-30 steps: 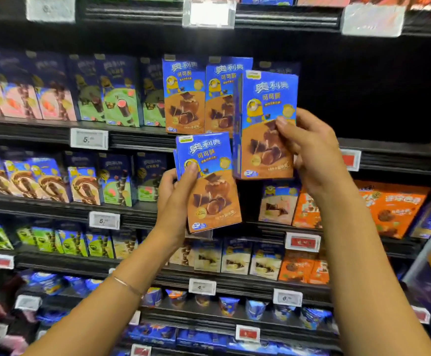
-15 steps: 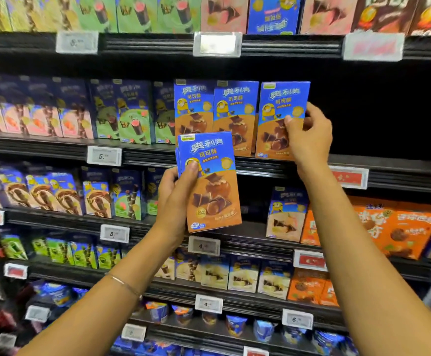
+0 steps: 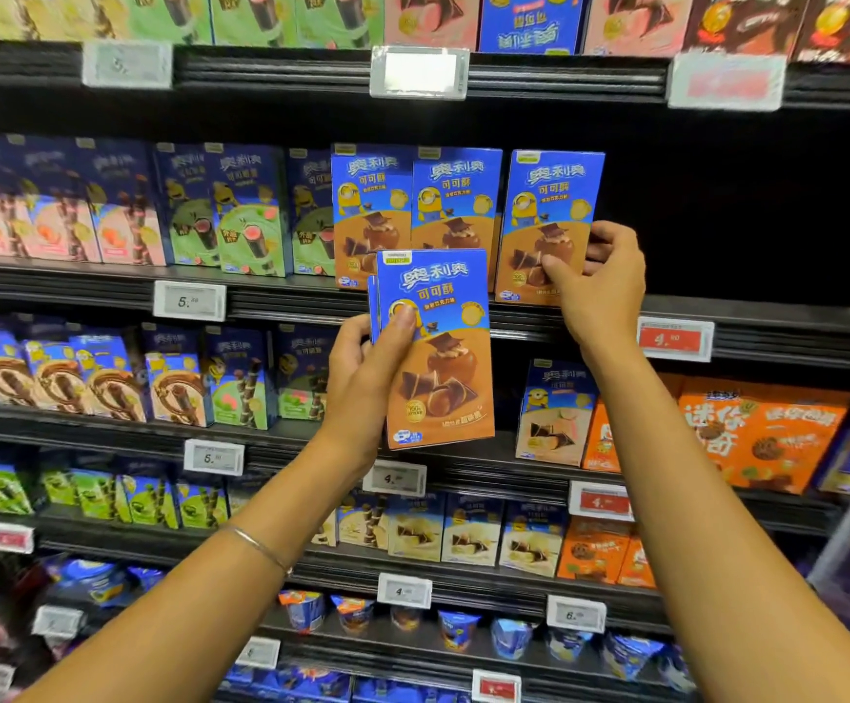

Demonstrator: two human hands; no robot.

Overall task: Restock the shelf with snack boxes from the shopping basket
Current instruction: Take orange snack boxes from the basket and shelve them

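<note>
My left hand (image 3: pixel 369 370) grips blue-and-brown snack boxes (image 3: pixel 438 347) in front of the shelves; a second box edge shows behind the front one. My right hand (image 3: pixel 598 286) holds the lower right corner of another such box (image 3: pixel 547 205), which stands upright on the black shelf (image 3: pixel 717 322). Two matching boxes (image 3: pixel 413 205) stand just to its left. The shopping basket is out of view.
Right of the placed box the shelf bay is dark and bare. Pink and green snack boxes (image 3: pixel 230 215) fill the shelf to the left. Lower shelves carry more boxes, orange packs (image 3: pixel 762 438) and cups (image 3: pixel 458 631). Price tags line each shelf edge.
My right hand has carried its box back onto the shelf beside the two matching ones and slid down to its lower corner. The left hand has stayed in place with its boxes.
</note>
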